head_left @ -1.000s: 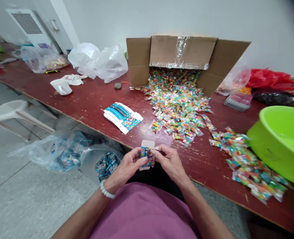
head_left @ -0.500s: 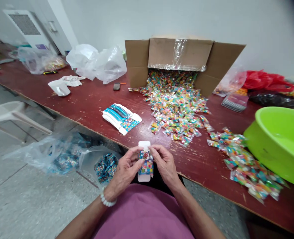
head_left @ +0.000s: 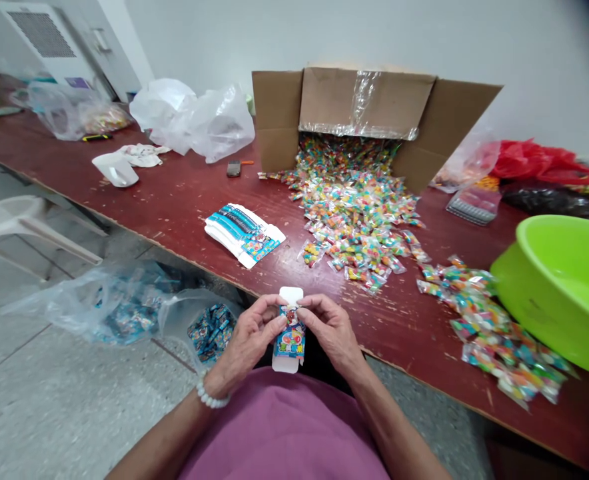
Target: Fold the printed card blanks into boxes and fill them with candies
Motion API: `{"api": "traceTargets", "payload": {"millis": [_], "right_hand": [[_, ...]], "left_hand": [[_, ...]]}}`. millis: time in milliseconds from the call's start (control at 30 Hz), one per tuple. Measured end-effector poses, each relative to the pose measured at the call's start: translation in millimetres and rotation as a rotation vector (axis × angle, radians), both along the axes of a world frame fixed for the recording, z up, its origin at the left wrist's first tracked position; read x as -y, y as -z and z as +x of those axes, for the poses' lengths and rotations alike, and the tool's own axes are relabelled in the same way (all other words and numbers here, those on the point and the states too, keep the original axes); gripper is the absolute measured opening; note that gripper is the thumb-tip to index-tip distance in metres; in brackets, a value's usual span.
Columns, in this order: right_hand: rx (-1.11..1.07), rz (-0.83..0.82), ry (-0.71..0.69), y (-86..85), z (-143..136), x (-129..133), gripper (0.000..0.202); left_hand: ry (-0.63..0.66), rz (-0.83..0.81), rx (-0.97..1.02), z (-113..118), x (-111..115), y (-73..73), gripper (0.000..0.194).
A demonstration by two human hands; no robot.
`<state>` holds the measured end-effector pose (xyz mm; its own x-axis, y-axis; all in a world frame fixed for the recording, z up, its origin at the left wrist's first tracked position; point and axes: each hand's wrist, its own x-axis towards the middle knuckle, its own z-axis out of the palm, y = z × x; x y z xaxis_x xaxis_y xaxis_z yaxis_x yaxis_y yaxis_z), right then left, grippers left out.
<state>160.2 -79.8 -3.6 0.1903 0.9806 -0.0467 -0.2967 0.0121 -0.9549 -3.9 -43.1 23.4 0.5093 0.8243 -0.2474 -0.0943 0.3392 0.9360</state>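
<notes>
Between my hands, over my lap at the table's edge, is a small printed blue box (head_left: pixel 290 341) with white flaps sticking out at its top and bottom. My left hand (head_left: pixel 252 333) pinches its upper left side, thumb on the front. My right hand (head_left: pixel 330 330) grips the upper right side with thumb and fingers. A stack of flat blue-and-white cartons (head_left: pixel 244 233) lies on the red table (head_left: pixel 174 213) ahead. Small wrapped candies (head_left: pixel 359 213) spill from an open cardboard box (head_left: pixel 367 100) beyond it.
A green basin (head_left: pixel 549 293) stands at the right beside more candy packets (head_left: pixel 494 327). Clear bags (head_left: pixel 209 333) holding blue boxes rest low on the left, near a white plastic stool (head_left: pixel 19 220). A white scoop (head_left: pixel 115 171) and plastic bags (head_left: pixel 194 120) are farther back.
The small box has shifted slightly down and left with both hands still on it. The camera view has moved a little.
</notes>
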Motion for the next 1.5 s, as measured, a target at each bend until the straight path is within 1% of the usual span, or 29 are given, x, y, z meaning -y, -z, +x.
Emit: {"api": "traceTargets", "payload": {"millis": [67, 167, 233, 267, 333, 367, 400, 433, 467, 533, 567, 633, 700, 800, 900, 1000, 1100, 1200, 1267, 1333, 1433, 1500], "right_hand": [[0.039, -0.031, -0.047, 0.6, 6, -3, 0.020], [-0.020, -0.072, -0.035, 0.5, 11, -7, 0.021], [-0.067, -0.091, -0.028, -0.3, 11, -8, 0.033], [-0.066, -0.091, -0.044, -0.8, 11, -8, 0.036], [-0.025, -0.074, -0.087, -1.6, 9, -8, 0.026], [0.000, -0.056, -0.096, -1.9, 9, -7, 0.020], [0.024, -0.031, -0.088, -1.9, 8, -6, 0.018], [0.051, -0.003, -0.058, -1.9, 8, -5, 0.017], [0.093, 0.025, -0.019, -1.7, 8, -5, 0.015], [0.242, 0.091, 0.027, -1.4, 10, -4, 0.012], [0.328, 0.123, 0.023, -1.4, 11, -4, 0.012], [0.442, 0.155, -0.022, -2.0, 13, -3, 0.016], [0.463, 0.121, -0.059, -3.3, 15, -4, 0.020], [0.439, 0.022, -0.079, -5.9, 18, -6, 0.018], [0.306, -0.054, -0.110, -8.7, 19, -10, 0.021], [0.166, -0.123, -0.093, -10.4, 19, -13, 0.023], [0.168, -0.143, -0.073, -11.1, 19, -12, 0.025], [0.259, -0.067, -0.105, -13.0, 19, -8, 0.023], [0.353, 0.049, -0.160, -15.3, 18, -4, 0.021], [0.452, 0.163, -0.183, -17.1, 16, 1, 0.019], [0.606, 0.261, -0.168, -16.0, 17, 5, 0.017], [0.722, 0.277, -0.128, -11.0, 27, 3, 0.017]], "left_hand": [[0.031, 0.001, 0.012, 0, 1, 3.2, 0.032], [0.069, 0.048, 0.009, 1, 2, 8.4, 0.025], [0.063, 0.091, 0.005, 2, 3, 11.2, 0.024], [0.043, 0.101, 0.009, 2, 4, 12.1, 0.029], [-0.010, 0.072, 0.024, 1, 4, 12.6, 0.049], [-0.024, 0.028, 0.037, 1, 5, 12.3, 0.059], [-0.016, -0.030, 0.056, 1, 5, 12.0, 0.065], [0.021, -0.104, 0.080, 1, 6, 11.9, 0.065], [0.082, -0.191, 0.109, 1, 6, 12.1, 0.060], [0.198, -0.365, 0.152, 2, 7, 14.2, 0.051], [0.220, -0.429, 0.153, 3, 8, 15.9, 0.053], [0.182, -0.482, 0.110, 7, 8, 19.7, 0.059], [0.121, -0.453, 0.049, 12, 8, 22.4, 0.061], [0.107, -0.369, 0.004, 16, 8, 22.6, 0.060], [0.122, -0.237, -0.020, 17, 8, 19.6, 0.055], [0.175, -0.137, -0.034, 14, 7, 17.4, 0.052], [0.198, -0.083, -0.047, 11, 6, 18.1, 0.052], [0.174, -0.048, -0.052, 8, 7, 20.5, 0.053], [0.155, -0.043, -0.036, 8, 9, 21.9, 0.056], [0.135, -0.066, -0.020, 8, 11, 22.7, 0.059], [0.112, -0.126, -0.014, 9, 11, 21.4, 0.059], [0.145, -0.163, -0.001, 9, 9, 18.8, 0.054]]}}
